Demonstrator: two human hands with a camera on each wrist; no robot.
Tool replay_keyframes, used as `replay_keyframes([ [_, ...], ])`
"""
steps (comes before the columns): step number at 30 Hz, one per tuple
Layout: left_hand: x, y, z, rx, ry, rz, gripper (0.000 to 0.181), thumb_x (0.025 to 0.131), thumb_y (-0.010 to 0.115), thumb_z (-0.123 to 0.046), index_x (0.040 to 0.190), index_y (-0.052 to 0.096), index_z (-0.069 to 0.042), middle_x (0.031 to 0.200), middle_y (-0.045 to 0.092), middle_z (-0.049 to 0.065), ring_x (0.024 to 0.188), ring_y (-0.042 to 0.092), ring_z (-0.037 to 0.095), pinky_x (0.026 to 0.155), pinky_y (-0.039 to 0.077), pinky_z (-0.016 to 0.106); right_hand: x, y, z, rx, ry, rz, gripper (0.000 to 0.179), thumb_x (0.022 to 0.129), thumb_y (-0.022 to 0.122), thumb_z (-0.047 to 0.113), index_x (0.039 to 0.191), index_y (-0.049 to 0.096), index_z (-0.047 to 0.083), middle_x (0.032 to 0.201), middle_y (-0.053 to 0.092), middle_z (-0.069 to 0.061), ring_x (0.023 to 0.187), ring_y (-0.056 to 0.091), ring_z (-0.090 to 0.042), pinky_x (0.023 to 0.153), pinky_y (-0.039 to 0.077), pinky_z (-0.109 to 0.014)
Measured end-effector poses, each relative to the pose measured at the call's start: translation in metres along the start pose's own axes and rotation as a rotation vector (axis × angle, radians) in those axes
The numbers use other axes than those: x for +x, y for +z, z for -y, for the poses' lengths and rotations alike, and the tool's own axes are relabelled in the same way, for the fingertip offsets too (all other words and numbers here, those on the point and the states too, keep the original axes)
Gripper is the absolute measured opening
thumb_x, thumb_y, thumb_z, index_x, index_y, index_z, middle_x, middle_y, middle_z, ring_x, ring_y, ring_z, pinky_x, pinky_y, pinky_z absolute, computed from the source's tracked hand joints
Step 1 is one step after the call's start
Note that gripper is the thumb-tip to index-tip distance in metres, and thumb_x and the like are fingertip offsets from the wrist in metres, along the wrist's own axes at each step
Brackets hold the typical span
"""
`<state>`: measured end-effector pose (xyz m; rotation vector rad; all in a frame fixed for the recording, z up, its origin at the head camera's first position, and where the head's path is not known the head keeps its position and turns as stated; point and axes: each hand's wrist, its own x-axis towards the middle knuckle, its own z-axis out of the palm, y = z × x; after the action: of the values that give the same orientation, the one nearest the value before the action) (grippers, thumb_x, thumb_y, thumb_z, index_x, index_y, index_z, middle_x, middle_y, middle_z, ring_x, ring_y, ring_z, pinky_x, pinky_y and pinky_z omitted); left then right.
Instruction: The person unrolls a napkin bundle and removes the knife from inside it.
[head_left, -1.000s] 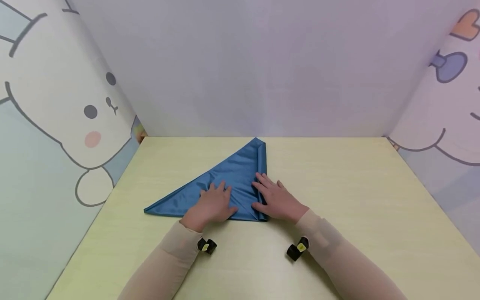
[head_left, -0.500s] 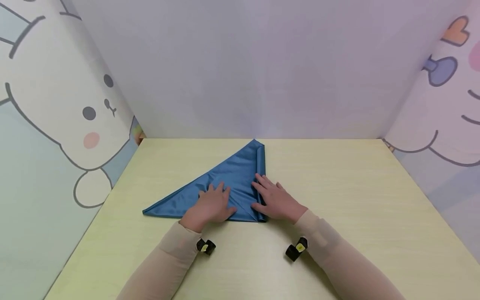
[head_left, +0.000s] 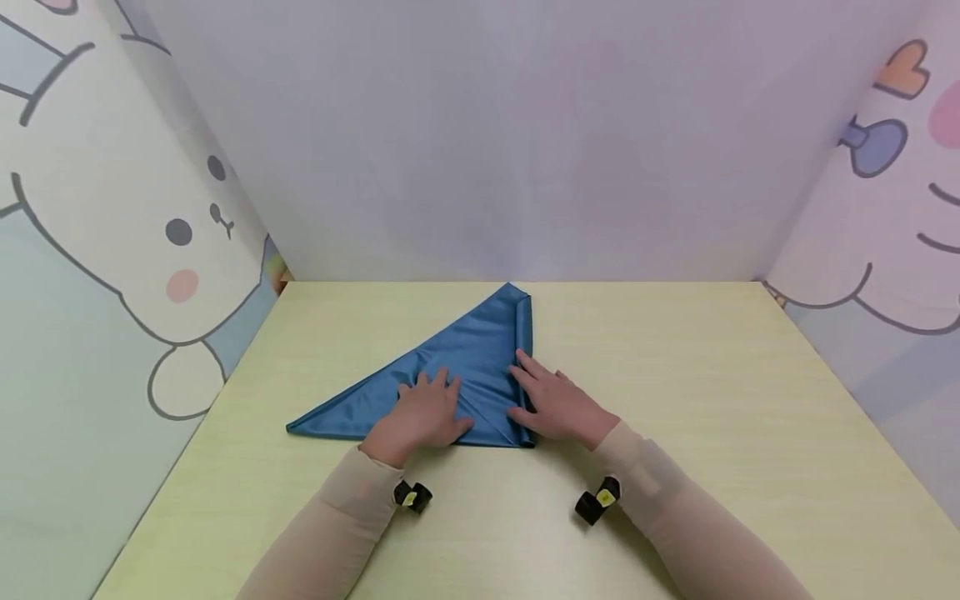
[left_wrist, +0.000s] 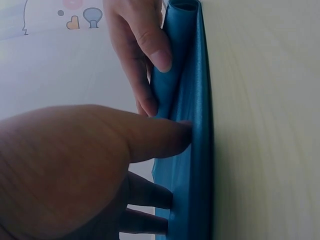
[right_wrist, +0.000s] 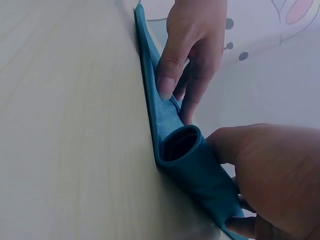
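A dark blue, shiny cloth (head_left: pixel 480 342) lies folded in a triangle, its long point to the left. Along its right side runs a rolled edge (head_left: pixel 524 321), and the roll's hollow near end (right_wrist: pixel 181 144) shows in the right wrist view. My left hand (head_left: pixel 422 417) rests flat on the cloth's middle near the front edge, fingers spread. My right hand (head_left: pixel 558 406) lies across the roll from the right, fingers and thumb extended over it. In the left wrist view, the left thumb (left_wrist: pixel 167 137) touches the cloth by its front fold.
The cloth lies on a pale wooden table (head_left: pixel 675 375). A plain pale wall (head_left: pixel 480 150) rises at the table's back edge. Panels with cartoon drawings flank both sides, including a white cartoon animal (head_left: pixel 127 208) at the left. Small black cameras are strapped to both wrists.
The head view has tilted slightly. My right hand's fingers have shifted a touch to the right along with the roll; the left hand stays in place on the cloth.
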<state>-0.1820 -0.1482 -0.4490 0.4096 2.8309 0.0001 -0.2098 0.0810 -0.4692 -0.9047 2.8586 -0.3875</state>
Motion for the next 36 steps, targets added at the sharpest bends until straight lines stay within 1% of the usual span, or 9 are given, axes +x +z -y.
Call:
replay_keyframes([
  [6, -0.002, 0.000, -0.001, -0.011, -0.002, -0.002, 0.076, 0.094, 0.052, -0.054, 0.150, 0.034, -0.005, 0.156, 0.023, 0.019, 0.138, 0.023, 0.049, 0.098, 0.027, 0.071, -0.004, -0.002, -0.001, 0.076, 0.072, 0.026, 0.071, 0.094, 0.056, 0.032, 0.150, 0.028, 0.000, 0.160, 0.009, -0.015, 0.137, 0.036, -0.032, 0.105, 0.037, -0.043],
  [11, -0.003, -0.001, 0.000, -0.020, -0.008, 0.003, 0.077, 0.094, 0.052, -0.055, 0.150, 0.033, -0.006, 0.156, 0.022, 0.018, 0.138, 0.022, 0.048, 0.098, 0.026, 0.070, -0.005, -0.002, -0.001, 0.100, 0.132, 0.064, 0.072, 0.092, 0.053, 0.029, 0.151, 0.023, -0.001, 0.160, 0.006, -0.016, 0.136, 0.038, -0.029, 0.102, 0.040, -0.041],
  [14, -0.004, -0.001, 0.000, -0.018, -0.006, 0.004, 0.077, 0.094, 0.052, -0.055, 0.150, 0.033, -0.006, 0.156, 0.023, 0.018, 0.138, 0.022, 0.048, 0.098, 0.026, 0.070, -0.005, -0.003, -0.001, 0.089, 0.138, 0.055, 0.072, 0.092, 0.054, 0.029, 0.150, 0.025, -0.002, 0.159, 0.009, -0.018, 0.136, 0.037, -0.033, 0.103, 0.039, -0.043],
  [20, -0.004, -0.002, 0.000, -0.025, 0.009, -0.001, 0.076, 0.094, 0.052, -0.054, 0.150, 0.033, -0.005, 0.156, 0.023, 0.019, 0.138, 0.023, 0.049, 0.098, 0.027, 0.070, -0.007, -0.004, 0.000, 0.022, 0.158, 0.043, 0.071, 0.092, 0.053, 0.032, 0.149, 0.028, -0.002, 0.157, 0.015, -0.021, 0.142, 0.022, -0.036, 0.110, 0.024, -0.055],
  [24, -0.003, -0.002, 0.000, -0.027, 0.011, -0.005, 0.075, 0.094, 0.052, -0.053, 0.150, 0.034, -0.005, 0.156, 0.023, 0.019, 0.138, 0.023, 0.049, 0.098, 0.027, 0.070, -0.007, -0.005, 0.001, -0.005, 0.178, 0.044, 0.071, 0.093, 0.052, 0.033, 0.149, 0.028, -0.002, 0.157, 0.016, -0.021, 0.144, 0.017, -0.036, 0.109, 0.021, -0.059],
  [27, -0.002, -0.001, 0.000, -0.019, 0.005, -0.006, 0.076, 0.094, 0.052, -0.054, 0.150, 0.033, -0.006, 0.156, 0.022, 0.018, 0.138, 0.023, 0.048, 0.098, 0.027, 0.070, -0.007, -0.005, 0.003, -0.010, 0.164, 0.017, 0.070, 0.093, 0.054, 0.031, 0.148, 0.029, -0.003, 0.157, 0.017, -0.020, 0.144, 0.016, -0.036, 0.109, 0.020, -0.060],
  [30, -0.002, -0.002, 0.000, -0.013, -0.004, 0.002, 0.076, 0.094, 0.051, -0.055, 0.150, 0.033, -0.007, 0.156, 0.022, 0.018, 0.138, 0.022, 0.048, 0.099, 0.026, 0.070, -0.007, -0.003, 0.004, -0.013, 0.115, -0.021, 0.070, 0.093, 0.057, 0.032, 0.149, 0.030, -0.002, 0.157, 0.018, -0.018, 0.145, 0.014, -0.034, 0.109, 0.020, -0.061],
  [33, -0.003, -0.003, -0.001, -0.011, -0.012, 0.017, 0.077, 0.094, 0.051, -0.056, 0.151, 0.031, -0.008, 0.157, 0.021, 0.017, 0.139, 0.021, 0.047, 0.100, 0.025, 0.069, -0.005, 0.001, 0.006, -0.026, 0.056, -0.035, 0.073, 0.094, 0.058, 0.039, 0.150, 0.030, 0.002, 0.158, 0.017, -0.015, 0.146, 0.012, -0.031, 0.108, 0.020, -0.062],
  [36, -0.004, -0.005, 0.000, -0.016, -0.018, 0.004, 0.076, 0.094, 0.052, -0.055, 0.151, 0.033, -0.008, 0.156, 0.022, 0.017, 0.140, 0.021, 0.046, 0.100, 0.024, 0.070, -0.004, 0.006, 0.006, -0.040, 0.015, -0.043, 0.075, 0.093, 0.058, 0.046, 0.150, 0.032, 0.004, 0.158, 0.019, -0.015, 0.146, 0.012, -0.031, 0.107, 0.020, -0.064],
])
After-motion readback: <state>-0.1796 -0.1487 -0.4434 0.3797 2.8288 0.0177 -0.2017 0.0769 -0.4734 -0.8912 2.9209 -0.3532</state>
